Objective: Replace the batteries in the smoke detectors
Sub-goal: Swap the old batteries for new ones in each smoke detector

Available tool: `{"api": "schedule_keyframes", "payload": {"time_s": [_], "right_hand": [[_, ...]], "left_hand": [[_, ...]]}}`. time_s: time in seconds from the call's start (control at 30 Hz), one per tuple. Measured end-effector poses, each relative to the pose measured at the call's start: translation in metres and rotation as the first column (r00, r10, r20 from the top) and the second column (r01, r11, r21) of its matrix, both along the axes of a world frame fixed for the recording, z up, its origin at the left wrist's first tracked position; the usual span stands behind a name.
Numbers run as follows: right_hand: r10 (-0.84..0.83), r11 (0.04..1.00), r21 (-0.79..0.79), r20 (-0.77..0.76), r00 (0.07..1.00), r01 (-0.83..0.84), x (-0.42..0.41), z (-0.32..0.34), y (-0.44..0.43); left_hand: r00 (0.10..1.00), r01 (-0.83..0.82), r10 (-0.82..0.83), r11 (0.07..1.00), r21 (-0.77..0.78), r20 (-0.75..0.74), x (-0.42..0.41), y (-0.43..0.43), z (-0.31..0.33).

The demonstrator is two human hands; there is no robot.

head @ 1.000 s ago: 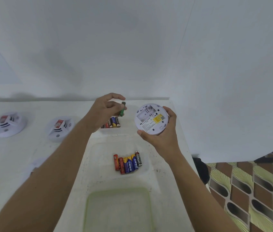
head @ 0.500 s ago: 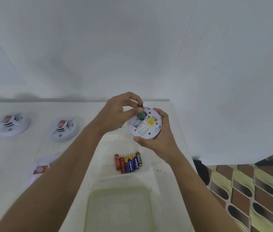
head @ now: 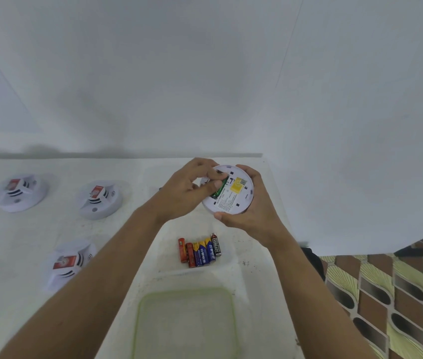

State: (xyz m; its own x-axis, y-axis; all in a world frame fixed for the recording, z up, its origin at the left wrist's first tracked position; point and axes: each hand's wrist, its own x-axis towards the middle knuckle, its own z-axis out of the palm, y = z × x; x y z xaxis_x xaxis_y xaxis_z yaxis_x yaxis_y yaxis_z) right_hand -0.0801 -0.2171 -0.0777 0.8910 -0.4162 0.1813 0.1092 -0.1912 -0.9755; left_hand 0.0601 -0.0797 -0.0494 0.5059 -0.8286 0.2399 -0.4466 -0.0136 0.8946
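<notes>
At the left, three white round plastic smoke detectors (head: 100,199) lie face up on the white table (head: 3,242), untouched.

Moving right, the left hand (head: 189,193) held a small green cylindrical battery (head: 218,189) in the air a second ago, well apart from the unit. It has now brought the battery across. Its curled fingers and thumb pinch the battery and press it into the open compartment on the back of a fourth white round smoke detector (head: 231,203).

The right hand (head: 255,211) grips that detector by its rim, fingers curled round the far edge and thumb on the near edge. It holds the detector above the table, tilted towards the camera.

Judging by this, the fresh cell is being seated. Whether it has gone fully home cannot be told.

The held detector's back is a flat white disc with printed text, a yellow label and small dark slots.

Below the hands, five loose batteries (head: 200,251), red, blue-and-yellow and black, lie side by side.
</notes>
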Motion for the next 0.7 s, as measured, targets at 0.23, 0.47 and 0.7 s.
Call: {"api": "schedule_keyframes", "payload": {"time_s": [0.23, 0.47, 0.7], "right_hand": [[-0.002, 0.996, -0.084, -0.032, 0.999, -0.001, 0.005, 0.002, -0.007], [-0.002, 0.999, -0.037, -0.08, 0.997, -0.001, 0.007, 0.0, -0.008], [-0.028, 1.0, 0.011, -0.095, 0.995, 0.029, 0.0, -0.007, -0.013]], "left_hand": [[0.998, -0.015, 0.01, 0.998, 0.068, 0.069, 0.006, 0.001, -0.008], [0.981, -0.186, 0.183, 0.982, 0.039, 0.066, 0.03, -0.001, -0.004], [0.92, -0.275, 0.058, 0.799, 0.535, 0.386, 0.069, -0.006, -0.024]]}}
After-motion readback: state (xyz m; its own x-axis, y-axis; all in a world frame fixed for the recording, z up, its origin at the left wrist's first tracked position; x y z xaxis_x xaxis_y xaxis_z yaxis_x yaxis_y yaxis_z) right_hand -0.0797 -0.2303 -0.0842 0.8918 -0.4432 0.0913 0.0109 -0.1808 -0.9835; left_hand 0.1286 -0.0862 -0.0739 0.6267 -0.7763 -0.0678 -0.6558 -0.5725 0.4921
